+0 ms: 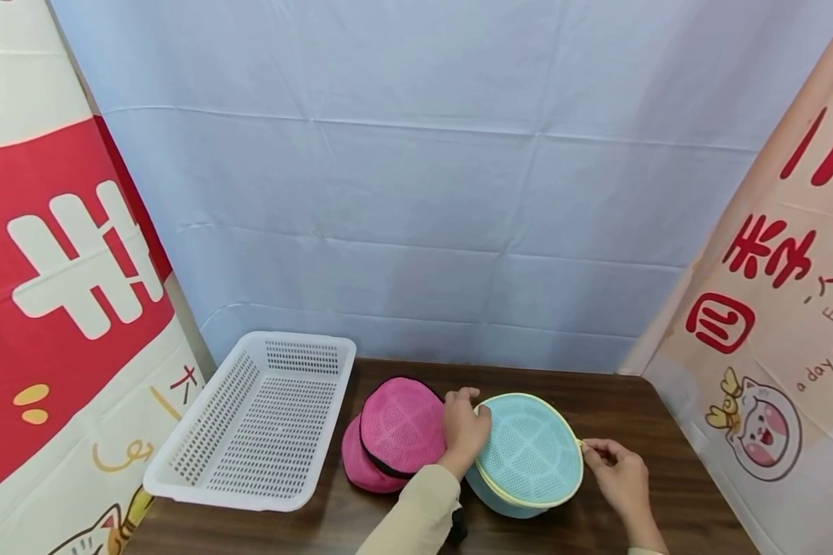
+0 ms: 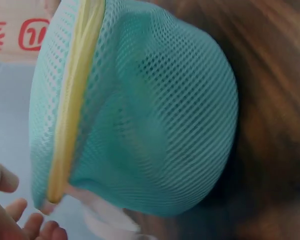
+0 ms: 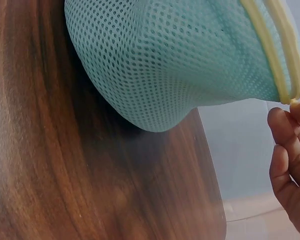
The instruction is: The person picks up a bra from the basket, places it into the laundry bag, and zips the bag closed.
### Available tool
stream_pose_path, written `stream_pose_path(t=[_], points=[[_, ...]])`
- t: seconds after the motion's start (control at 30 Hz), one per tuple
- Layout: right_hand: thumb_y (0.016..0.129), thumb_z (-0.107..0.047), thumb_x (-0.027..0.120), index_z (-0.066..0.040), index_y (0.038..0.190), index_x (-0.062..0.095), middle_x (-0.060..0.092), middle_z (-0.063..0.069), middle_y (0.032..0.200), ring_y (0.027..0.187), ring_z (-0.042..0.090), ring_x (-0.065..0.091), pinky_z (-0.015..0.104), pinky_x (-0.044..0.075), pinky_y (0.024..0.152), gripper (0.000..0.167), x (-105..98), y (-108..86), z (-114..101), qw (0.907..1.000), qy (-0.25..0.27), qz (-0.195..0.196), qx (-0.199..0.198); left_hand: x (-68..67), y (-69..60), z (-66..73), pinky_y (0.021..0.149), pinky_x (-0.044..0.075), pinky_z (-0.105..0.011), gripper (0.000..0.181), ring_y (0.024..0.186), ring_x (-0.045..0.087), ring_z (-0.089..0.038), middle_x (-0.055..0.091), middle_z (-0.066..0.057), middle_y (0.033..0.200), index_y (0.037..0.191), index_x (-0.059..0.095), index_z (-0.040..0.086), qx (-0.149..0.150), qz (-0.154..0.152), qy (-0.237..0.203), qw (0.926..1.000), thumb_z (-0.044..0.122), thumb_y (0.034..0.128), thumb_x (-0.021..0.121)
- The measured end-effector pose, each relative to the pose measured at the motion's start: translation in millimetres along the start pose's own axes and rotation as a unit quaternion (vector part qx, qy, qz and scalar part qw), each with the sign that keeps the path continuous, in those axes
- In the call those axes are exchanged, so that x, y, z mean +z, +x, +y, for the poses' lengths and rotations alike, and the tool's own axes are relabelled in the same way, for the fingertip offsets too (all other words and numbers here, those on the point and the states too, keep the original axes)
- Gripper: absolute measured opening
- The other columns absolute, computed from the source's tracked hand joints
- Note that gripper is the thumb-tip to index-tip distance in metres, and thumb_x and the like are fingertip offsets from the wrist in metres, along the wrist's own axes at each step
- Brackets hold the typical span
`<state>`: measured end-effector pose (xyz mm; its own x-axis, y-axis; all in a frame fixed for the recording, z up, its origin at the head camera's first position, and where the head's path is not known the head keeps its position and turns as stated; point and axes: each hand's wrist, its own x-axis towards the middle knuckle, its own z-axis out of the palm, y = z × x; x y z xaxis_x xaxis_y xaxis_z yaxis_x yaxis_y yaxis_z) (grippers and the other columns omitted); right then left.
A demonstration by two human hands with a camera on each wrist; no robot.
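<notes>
A round teal mesh laundry bag (image 1: 527,451) with yellow zipper trim stands on the table, its zipped lid facing up. My right hand (image 1: 622,474) pinches the small pull at the right end of the yellow edge, as the right wrist view also shows with its fingertips (image 3: 280,122). At the bag's upper left rim is my left hand (image 1: 465,428); its fingers are loosely bent and hold nothing in the left wrist view. Left of that hand sits a pink mesh bag (image 1: 403,424) with black trim, partly covered by the hand and sleeve.
A white perforated plastic basket (image 1: 267,432) stands on the left of the dark wood table (image 1: 673,462). Behind the table hangs a pale blue cloth (image 1: 416,193), with printed cloths at both sides. A small black object (image 1: 458,528) lies by the left sleeve.
</notes>
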<state>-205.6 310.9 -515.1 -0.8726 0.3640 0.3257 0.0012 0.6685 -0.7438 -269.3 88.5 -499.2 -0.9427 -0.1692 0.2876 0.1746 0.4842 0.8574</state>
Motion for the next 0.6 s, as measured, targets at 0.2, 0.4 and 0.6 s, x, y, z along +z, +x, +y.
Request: stream_pose_path(t=[0.2, 0.4, 0.6], points=[[0.080, -0.010, 0.070, -0.004, 0.083, 0.072, 0.067, 0.006, 0.078, 0.061, 0.002, 0.051, 0.014, 0.039, 0.054, 0.006, 6, 3.8, 0, 0.9998, 0.000, 0.021, -0.002, 7.0, 11.5, 7.5, 0.079, 0.040, -0.042, 0.028, 0.096, 0.051, -0.023, 0.054, -0.007, 0.105, 0.113, 0.063, 0.008, 0.042, -0.062, 0.073, 0.9945, 0.015, 0.0863, 0.061], [0.080, -0.009, 0.070, -0.004, 0.083, 0.072, 0.067, 0.006, 0.078, 0.061, 0.001, 0.052, 0.013, 0.039, 0.054, 0.006, 8, 5.1, -1, 0.9997, 0.004, 0.023, 0.000, 12.8, 20.5, 8.4, 0.081, 0.042, -0.040, 0.030, 0.097, 0.055, -0.022, 0.056, -0.006, 0.108, 0.117, 0.063, 0.010, 0.048, -0.114, 0.095, 0.9878, 0.019, 0.0880, 0.060], [0.080, -0.010, 0.069, -0.005, 0.083, 0.072, 0.067, 0.006, 0.078, 0.061, 0.002, 0.052, 0.014, 0.039, 0.054, 0.006, 9, 5.6, -3, 0.9996, 0.007, 0.025, 0.009, 16.7, 23.5, 9.4, 0.083, 0.045, -0.038, 0.045, 0.104, 0.054, -0.021, 0.057, -0.006, 0.117, 0.127, 0.056, 0.011, 0.029, -0.177, 0.099, 0.9789, 0.029, 0.0863, 0.062]])
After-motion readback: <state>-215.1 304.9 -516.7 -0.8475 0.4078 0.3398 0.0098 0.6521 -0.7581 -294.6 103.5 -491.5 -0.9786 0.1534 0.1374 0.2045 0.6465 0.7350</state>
